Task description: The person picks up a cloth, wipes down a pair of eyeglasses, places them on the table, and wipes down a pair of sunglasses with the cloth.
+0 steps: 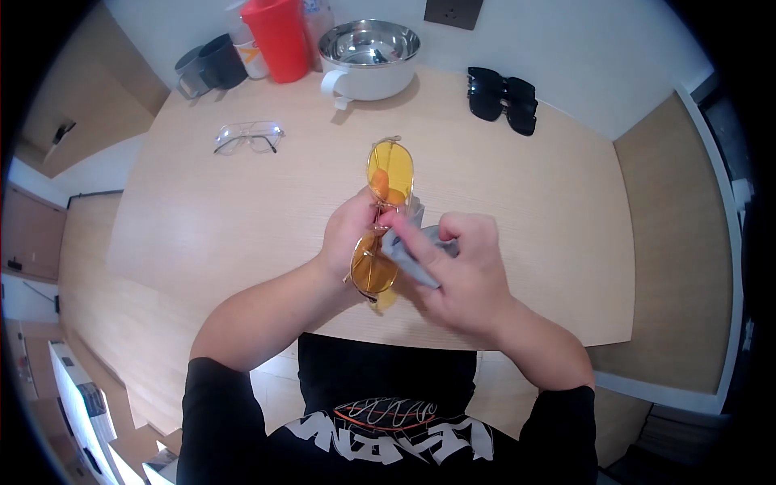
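Yellow-tinted glasses (391,168) with a thin metal frame are held over the table, one lens above the other. My left hand (349,230) is closed on them near the bridge, and its fingertips show orange through the upper lens. In my right hand (469,279) is a grey cloth (419,257), pinched between thumb and fingers. The cloth touches the glasses near the bridge and the lower lens. Part of the left hand's fingers is hidden behind the glasses and the cloth.
Clear glasses (249,137) lie at the table's left. Black sunglasses (502,100) lie at the back right. Along the back edge stand dark mugs (221,62), a red container (277,40), bottles and a white bowl (373,81) with a steel inside. The wooden table (558,242) has a panel at its right.
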The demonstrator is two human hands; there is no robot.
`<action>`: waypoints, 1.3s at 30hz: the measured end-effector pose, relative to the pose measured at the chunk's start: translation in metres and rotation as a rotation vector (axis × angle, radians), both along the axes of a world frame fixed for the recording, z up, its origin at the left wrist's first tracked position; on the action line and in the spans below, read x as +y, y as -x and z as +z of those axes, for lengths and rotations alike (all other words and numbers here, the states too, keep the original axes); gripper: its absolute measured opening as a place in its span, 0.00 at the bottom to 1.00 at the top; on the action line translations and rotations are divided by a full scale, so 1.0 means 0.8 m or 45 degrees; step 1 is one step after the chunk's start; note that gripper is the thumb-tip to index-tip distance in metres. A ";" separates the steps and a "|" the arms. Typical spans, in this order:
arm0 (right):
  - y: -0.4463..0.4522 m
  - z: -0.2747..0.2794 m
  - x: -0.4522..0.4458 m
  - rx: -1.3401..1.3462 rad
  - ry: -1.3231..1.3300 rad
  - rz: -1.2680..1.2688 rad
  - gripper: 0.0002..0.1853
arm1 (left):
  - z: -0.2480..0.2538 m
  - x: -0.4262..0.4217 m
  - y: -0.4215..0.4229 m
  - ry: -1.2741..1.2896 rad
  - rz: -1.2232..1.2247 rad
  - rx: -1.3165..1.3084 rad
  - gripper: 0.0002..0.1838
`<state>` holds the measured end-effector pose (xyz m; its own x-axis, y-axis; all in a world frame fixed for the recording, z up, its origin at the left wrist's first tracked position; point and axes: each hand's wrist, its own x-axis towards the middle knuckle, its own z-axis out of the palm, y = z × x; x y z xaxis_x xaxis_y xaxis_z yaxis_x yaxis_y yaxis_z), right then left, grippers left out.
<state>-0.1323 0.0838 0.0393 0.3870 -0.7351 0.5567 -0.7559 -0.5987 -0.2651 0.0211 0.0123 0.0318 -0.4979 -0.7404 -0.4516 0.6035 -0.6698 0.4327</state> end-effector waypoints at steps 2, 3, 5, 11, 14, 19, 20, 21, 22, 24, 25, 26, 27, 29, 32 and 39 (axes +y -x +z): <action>0.010 -0.002 -0.002 -0.195 -0.047 -0.061 0.23 | -0.017 0.000 -0.007 0.124 -0.126 0.068 0.28; 0.015 0.003 0.000 -0.367 -0.217 -0.028 0.18 | -0.032 -0.005 -0.008 0.247 -0.193 0.157 0.28; 0.025 0.011 0.006 -0.809 -0.590 -0.176 0.16 | -0.058 -0.016 -0.018 0.391 -0.359 0.456 0.28; 0.014 0.001 0.005 -1.609 -0.651 -0.019 0.17 | -0.042 -0.007 -0.019 0.266 -0.379 0.525 0.28; 0.005 -0.010 0.004 -0.420 -0.193 0.241 0.24 | 0.004 0.003 -0.003 -0.002 -0.118 0.060 0.28; -0.017 -0.026 0.003 -0.020 0.142 0.401 0.28 | -0.023 -0.004 -0.013 0.094 -0.190 0.037 0.28; -0.017 -0.025 0.007 0.008 0.143 0.371 0.28 | -0.027 -0.007 -0.017 0.160 -0.225 0.074 0.28; -0.016 -0.025 0.011 0.033 0.142 0.341 0.27 | -0.029 -0.008 -0.019 0.263 -0.250 0.095 0.27; -0.016 -0.023 0.013 0.058 0.140 0.310 0.27 | -0.028 -0.008 -0.020 0.364 -0.274 0.115 0.27; -0.010 -0.017 0.005 0.074 0.091 0.172 0.25 | -0.012 0.003 -0.011 0.210 -0.163 0.072 0.25; -0.006 -0.017 0.002 0.076 0.030 0.113 0.25 | 0.003 0.007 -0.005 0.123 -0.103 0.000 0.25; -0.004 -0.018 0.000 0.078 -0.029 0.056 0.24 | 0.015 0.010 0.000 0.038 -0.041 -0.072 0.25; -0.007 -0.015 0.000 0.027 -0.058 0.086 0.23 | 0.021 0.012 0.002 -0.005 -0.018 -0.087 0.24; -0.017 -0.012 0.010 0.045 0.033 0.259 0.22 | -0.021 -0.001 -0.011 0.210 -0.205 0.009 0.24; -0.022 -0.010 0.015 0.073 0.084 0.358 0.22 | -0.026 -0.005 -0.016 0.311 -0.301 -0.011 0.24; -0.010 -0.003 0.008 0.085 0.006 0.171 0.23 | -0.017 -0.001 0.001 0.121 -0.138 -0.191 0.22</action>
<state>-0.1243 0.0905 0.0366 0.5178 -0.6719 0.5296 -0.6848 -0.6966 -0.2142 0.0199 0.0115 0.0179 -0.5091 -0.7291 -0.4574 0.4543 -0.6790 0.5767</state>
